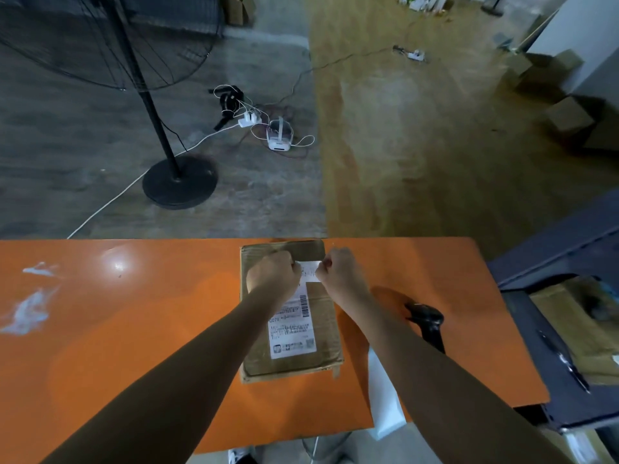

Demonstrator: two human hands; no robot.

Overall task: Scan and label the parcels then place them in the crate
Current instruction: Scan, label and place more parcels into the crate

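A flat brown cardboard parcel [321, 329] lies on the orange table [134, 329], with a printed white shipping label [291, 329] on its top. Over the parcel's far half, my left hand [273, 272] and my right hand [338, 271] each pinch one end of a small white label [311, 268], stretched between them just above the cardboard. A black handheld scanner [427, 321] lies on the table to the right of the parcel. The dark blue crate [549, 329] stands off the table's right end, with brown parcels inside.
A white sheet [385, 403] lies at the table's near edge under my right forearm. White smears mark the table's left part. Beyond the table stand a black pedestal fan [174, 182], cables, a white device [279, 135] and cardboard boxes [566, 118] on the floor.
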